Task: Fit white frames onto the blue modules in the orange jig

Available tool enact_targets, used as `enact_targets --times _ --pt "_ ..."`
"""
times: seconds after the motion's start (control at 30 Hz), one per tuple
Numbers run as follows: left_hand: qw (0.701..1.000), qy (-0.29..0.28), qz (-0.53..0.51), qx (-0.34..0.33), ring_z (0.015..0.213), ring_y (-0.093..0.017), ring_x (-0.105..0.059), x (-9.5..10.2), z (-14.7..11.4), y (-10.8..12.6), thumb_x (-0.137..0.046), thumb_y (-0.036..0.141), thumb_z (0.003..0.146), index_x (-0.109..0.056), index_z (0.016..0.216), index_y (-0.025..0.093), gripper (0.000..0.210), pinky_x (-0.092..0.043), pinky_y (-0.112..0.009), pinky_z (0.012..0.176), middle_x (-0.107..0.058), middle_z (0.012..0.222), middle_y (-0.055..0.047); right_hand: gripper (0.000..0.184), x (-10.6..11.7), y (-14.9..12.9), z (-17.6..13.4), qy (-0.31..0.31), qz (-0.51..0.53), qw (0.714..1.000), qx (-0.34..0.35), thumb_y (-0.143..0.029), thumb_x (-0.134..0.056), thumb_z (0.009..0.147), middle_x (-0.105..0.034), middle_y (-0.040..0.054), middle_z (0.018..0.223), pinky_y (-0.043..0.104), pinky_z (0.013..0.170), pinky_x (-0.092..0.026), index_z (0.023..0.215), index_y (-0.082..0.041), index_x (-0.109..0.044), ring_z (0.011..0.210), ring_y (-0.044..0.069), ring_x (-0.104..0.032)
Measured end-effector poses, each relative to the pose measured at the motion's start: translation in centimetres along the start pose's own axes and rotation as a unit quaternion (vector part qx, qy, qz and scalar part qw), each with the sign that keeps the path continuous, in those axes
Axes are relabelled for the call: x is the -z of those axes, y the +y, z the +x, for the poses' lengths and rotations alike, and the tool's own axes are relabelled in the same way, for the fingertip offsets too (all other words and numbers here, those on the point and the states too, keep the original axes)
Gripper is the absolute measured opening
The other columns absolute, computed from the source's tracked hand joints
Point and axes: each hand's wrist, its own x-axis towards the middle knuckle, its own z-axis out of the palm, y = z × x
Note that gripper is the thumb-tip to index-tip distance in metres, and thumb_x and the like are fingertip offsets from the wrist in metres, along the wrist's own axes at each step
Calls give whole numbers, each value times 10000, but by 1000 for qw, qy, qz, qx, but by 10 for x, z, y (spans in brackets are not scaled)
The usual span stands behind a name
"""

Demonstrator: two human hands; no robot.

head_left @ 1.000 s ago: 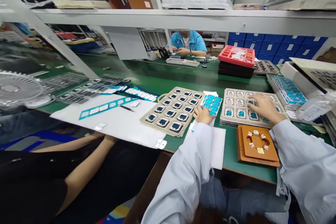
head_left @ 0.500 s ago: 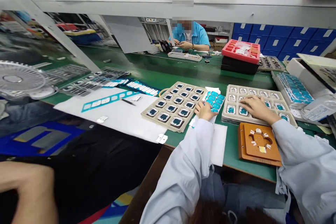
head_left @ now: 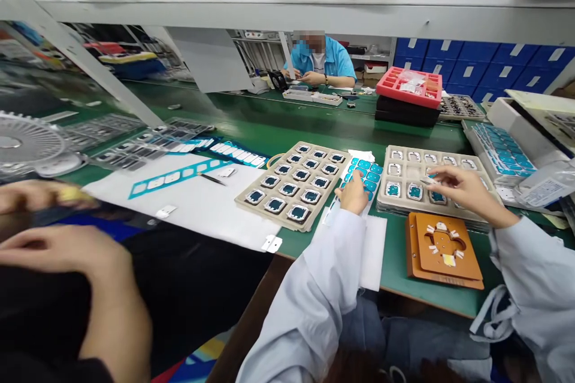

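Note:
My left hand (head_left: 38, 194) is at the left edge, low over my lap, blurred, with its fingers closed on a small yellow thing (head_left: 72, 194). Below it my right hand (head_left: 67, 251) rests with curled fingers on my black clothing (head_left: 188, 293); what it holds is hidden. Both hands are short of the green bench (head_left: 287, 131). Nearest on the bench are a white sheet (head_left: 202, 209) and a teal strip (head_left: 175, 176).
A co-worker in a pale coat sits to my right, one hand (head_left: 354, 194) on a teal sticker sheet (head_left: 369, 170), the other (head_left: 462, 188) over a beige tray (head_left: 404, 158). Another tray of dark parts (head_left: 251, 206), an orange jig (head_left: 442, 245) and a fan (head_left: 27, 146) stand nearby.
My arms came up from under the bench edge into view at the lower left, hands now together over my lap. The co-worker's right hand lifted off the beige tray.

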Motion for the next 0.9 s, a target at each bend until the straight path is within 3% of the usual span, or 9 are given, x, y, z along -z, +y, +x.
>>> enact_targets --times 0.1,0.2,0.27,0.33,0.4,0.53,0.67,0.8,0.9 --pt "997 28 -56 -34 1005 -247 -650 -1 1 -4 -571 -12 767 -465 1279 238 580 -396 -460 979 -698 967 -32 405 15 -11 -28 -43 92 994 -42 -567 -706 839 -689 61 802 249 443 -442 980 -189 -733 541 144 -563" --pt "981 75 -144 -107 882 -222 -656 1 1 -7 -551 29 770 -507 1209 219 480 -465 -419 913 -669 911 -31 348 16 -15 -58 -117 232 960 -103 -513 -699 872 -702 71 807 215 401 -444 954 -178 -737 505 126 -586" --pt "954 109 -218 -172 818 -193 -638 1 -1 -8 -545 104 806 -480 1210 206 422 -508 -384 863 -625 902 -36 401 11 -12 -73 -121 262 951 -107 -547 -656 895 -704 74 797 221 412 -476 997 -165 -723 507 134 -611" --pt "915 129 -291 -248 897 -185 -630 -2 -4 -5 -541 224 876 -416 1250 222 394 -533 -360 868 -583 937 -45 426 8 -6 -84 -106 281 949 -101 -558 -610 922 -708 73 825 246 477 -536 1057 -166 -709 554 146 -646" --pt "874 110 -340 -328 926 -166 -637 -8 -13 2 -542 281 919 -379 1259 258 378 -544 -371 923 -562 936 -29 375 10 -2 -90 -92 295 947 -86 -508 -603 943 -719 74 894 267 574 -579 1099 -184 -705 643 158 -682" --pt "815 -19 -350 -462 816 -149 -696 -26 -42 23 -576 228 933 -477 1207 281 296 -561 -447 971 -582 806 19 217 22 1 -96 -66 185 980 -9 -327 -596 965 -742 54 952 280 755 -573 1102 -214 -721 837 177 -705" --pt "767 -127 -282 -562 858 -145 -703 -36 -62 36 -545 96 926 -642 1159 254 298 -543 -441 1028 -620 866 -18 181 30 1 -97 -80 82 992 45 -299 -579 966 -745 28 916 256 668 -525 1046 -229 -726 742 164 -688" --pt "738 -131 -268 -605 959 -154 -695 -36 -66 35 -559 27 898 -687 1011 196 240 -493 -445 1100 -513 906 -13 158 29 2 -98 -122 48 990 52 -292 -550 975 -667 -2 733 239 525 -417 979 -226 -693 565 126 -571" --pt "734 -116 -283 -606 987 -163 -700 -35 -65 34 -558 27 902 -666 920 166 178 -495 -445 1100 -496 968 -24 149 28 3 -99 -130 31 989 60 -298 -548 970 -602 12 749 249 582 -420 934 -209 -662 655 145 -566"
